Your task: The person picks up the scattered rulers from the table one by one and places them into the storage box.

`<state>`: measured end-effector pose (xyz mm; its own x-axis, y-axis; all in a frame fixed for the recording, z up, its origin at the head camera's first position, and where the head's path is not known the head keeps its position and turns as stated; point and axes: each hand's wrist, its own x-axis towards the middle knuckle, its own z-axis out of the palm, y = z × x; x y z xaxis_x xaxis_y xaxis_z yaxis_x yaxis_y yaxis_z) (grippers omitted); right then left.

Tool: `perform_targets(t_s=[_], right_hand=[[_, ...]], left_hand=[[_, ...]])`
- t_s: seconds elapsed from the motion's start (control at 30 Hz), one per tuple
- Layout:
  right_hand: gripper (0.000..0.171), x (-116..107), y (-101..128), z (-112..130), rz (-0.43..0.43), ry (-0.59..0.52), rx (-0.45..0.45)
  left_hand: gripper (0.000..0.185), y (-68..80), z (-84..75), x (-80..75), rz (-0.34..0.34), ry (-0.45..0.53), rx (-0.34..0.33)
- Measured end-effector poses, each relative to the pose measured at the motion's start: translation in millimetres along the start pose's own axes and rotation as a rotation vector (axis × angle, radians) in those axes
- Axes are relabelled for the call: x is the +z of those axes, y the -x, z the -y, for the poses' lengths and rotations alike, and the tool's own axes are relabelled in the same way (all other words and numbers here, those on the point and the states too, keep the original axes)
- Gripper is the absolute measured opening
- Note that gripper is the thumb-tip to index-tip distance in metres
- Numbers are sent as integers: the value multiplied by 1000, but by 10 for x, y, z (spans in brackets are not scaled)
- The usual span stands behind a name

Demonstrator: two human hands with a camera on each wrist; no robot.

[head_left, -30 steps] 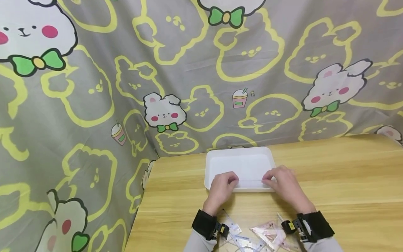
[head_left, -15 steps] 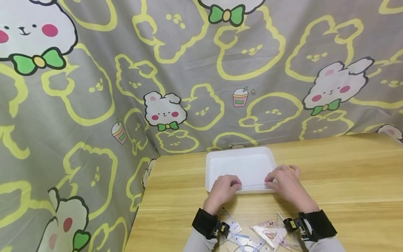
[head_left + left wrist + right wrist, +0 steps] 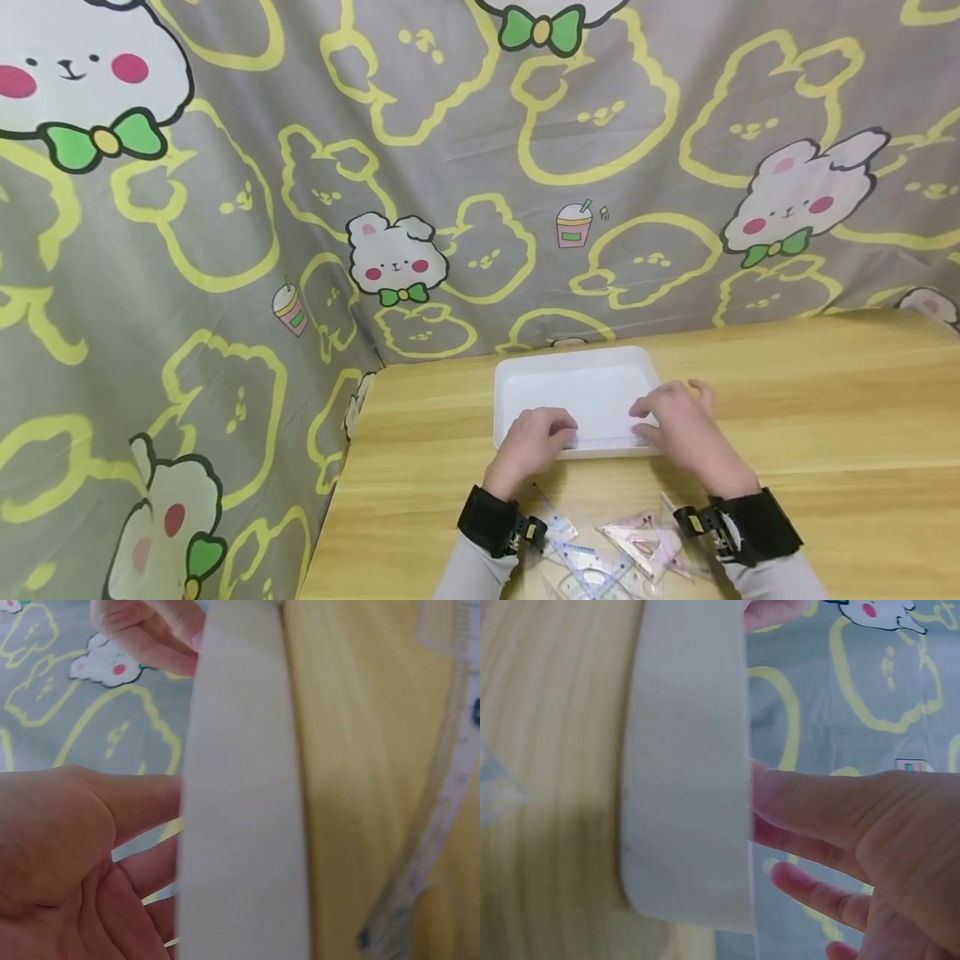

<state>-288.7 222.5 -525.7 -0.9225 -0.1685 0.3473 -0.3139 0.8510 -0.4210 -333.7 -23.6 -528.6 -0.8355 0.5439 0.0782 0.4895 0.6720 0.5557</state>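
A clear ruler (image 3: 609,442) lies along the near inner side of a white tray (image 3: 573,392), between my two hands. My left hand (image 3: 534,442) reaches over the tray's front left rim, its thumb and fingers around the ruler's left end. In the left wrist view, the tray wall (image 3: 240,787) hides those fingertips, so their grip cannot be made out. At the ruler's right end, my right hand (image 3: 678,425) hovers over the rim with thumb and index finger spread apart. The right wrist view shows its straight thumb (image 3: 802,796) beside the tray wall.
Several clear set squares and protractors, such as a pinkish triangle (image 3: 645,542) and a bluish one (image 3: 588,567), lie in a pile on the wooden table (image 3: 420,467) before the tray. A patterned grey curtain (image 3: 465,167) hangs behind and at left.
My right thumb and fingers have parted from the ruler's end. The ruler has come down into the tray and shows flatter. My left hand has barely moved.
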Motion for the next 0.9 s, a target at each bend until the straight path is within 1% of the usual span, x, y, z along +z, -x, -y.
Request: perform_targets(t_s=[0.17, 0.23, 0.27, 0.33, 0.47, 0.53, 0.6, 0.67, 0.8, 0.9], right_hand=[[19, -95, -82, 121, 2, -14, -59], [22, -117, -96, 218, 18, -43, -85], [24, -121, -100, 277, 41, -59, -91], [26, -112, -101, 412, 99, -98, -104], [26, -28, -80, 705, 227, -155, -121], [24, 29, -61, 823, 256, -168, -137], [22, 85, -35, 904, 254, -158, -125], [21, 130, -6, 969, 224, -131, -90], [21, 214, 50, 1099, 173, -92, 11], [25, 295, 94, 1202, 165, -69, 27]], left_hand=[[18, 45, -38, -182, -24, 7, 24], [21, 86, -64, -251, -21, 8, 36], [21, 110, -74, -283, -18, 4, 44], [21, 171, -83, -355, 8, -7, 54], [14, 344, -49, -510, 101, -51, 57], [14, 429, -21, -568, 150, -81, 47], [17, 499, -4, -594, 180, -108, 36], [23, 548, -2, -599, 202, -136, 29], [34, 637, -33, -584, 241, -194, 15], [40, 711, -48, -540, 287, -216, -26]])
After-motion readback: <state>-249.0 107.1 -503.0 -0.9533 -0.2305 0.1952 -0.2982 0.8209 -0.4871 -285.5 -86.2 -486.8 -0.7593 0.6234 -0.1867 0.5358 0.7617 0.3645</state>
